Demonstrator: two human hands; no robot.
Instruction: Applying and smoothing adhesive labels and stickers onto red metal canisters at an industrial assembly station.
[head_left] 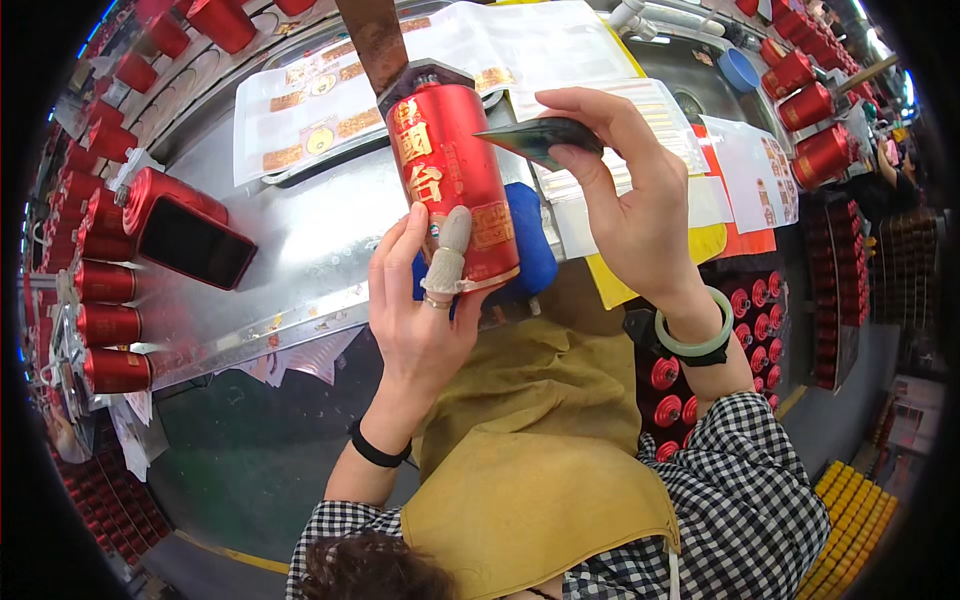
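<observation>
A red bottle (463, 170) with gold lettering and a patterned gold band lies tilted in front of me. Its neck meets a dark metal holder (370, 45), and a blue support (533, 250) shows beneath it. My left hand (415, 320) grips the bottle's lower end, its fingers along the side; a pale fabric finger cot (455, 235) covers one finger. Between thumb and fingers of my right hand (645, 195) is a dark, glossy, pointed scraper (538, 138). The scraper's tip is at the bottle's right side; whether it touches I cannot tell.
Sheets of gold decals (345, 100) lie on a tray behind the bottle, with more sheets (640, 120) at right. A black-screened phone (197, 243) leans on a red bottle at left. Several red bottles (110, 325) line the left edge. A blue bowl (738, 70) stands far right.
</observation>
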